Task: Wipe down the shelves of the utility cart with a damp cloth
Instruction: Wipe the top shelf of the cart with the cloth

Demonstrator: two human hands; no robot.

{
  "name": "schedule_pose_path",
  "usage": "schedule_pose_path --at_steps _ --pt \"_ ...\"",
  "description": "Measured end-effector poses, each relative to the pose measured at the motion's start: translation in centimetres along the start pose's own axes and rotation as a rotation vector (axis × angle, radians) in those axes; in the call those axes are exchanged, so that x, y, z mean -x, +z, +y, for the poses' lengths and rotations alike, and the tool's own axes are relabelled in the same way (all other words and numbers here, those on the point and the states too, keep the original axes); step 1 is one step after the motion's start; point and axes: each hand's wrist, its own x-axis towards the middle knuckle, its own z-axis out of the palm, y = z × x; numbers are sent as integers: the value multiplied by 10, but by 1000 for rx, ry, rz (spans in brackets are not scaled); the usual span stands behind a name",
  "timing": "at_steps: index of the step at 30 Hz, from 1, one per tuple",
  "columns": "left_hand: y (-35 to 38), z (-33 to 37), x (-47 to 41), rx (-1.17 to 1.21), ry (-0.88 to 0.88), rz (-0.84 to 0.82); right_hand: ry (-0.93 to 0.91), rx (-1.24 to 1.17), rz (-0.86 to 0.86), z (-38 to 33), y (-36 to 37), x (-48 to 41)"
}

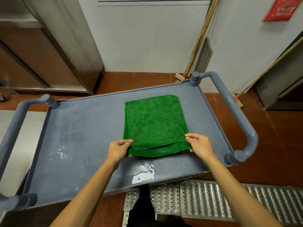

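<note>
Green cloth (155,122) on cart shelf (78,131), corners in left hand (118,149) and right hand (199,147)

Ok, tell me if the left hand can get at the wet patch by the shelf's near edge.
Probably yes. The left hand grips the green cloth at its near corner, and the wet patch lies close by on bare shelf, with nothing between them.

1 head-worn wide-angle view looks forward and down, close over the cart's top shelf (82,136), which fills the middle of the frame; a wall (147,38) closes the top.
</note>
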Motion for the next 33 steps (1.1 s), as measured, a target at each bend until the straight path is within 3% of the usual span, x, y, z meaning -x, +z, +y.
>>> schedule_pose_path --at_steps 18,33 --pt "-11 -51 130 34 12 21 -41 56 -47 47 -45 97" --pt "-44 -63 203 9 28 -1 -62 -104 -22 55 -47 191"
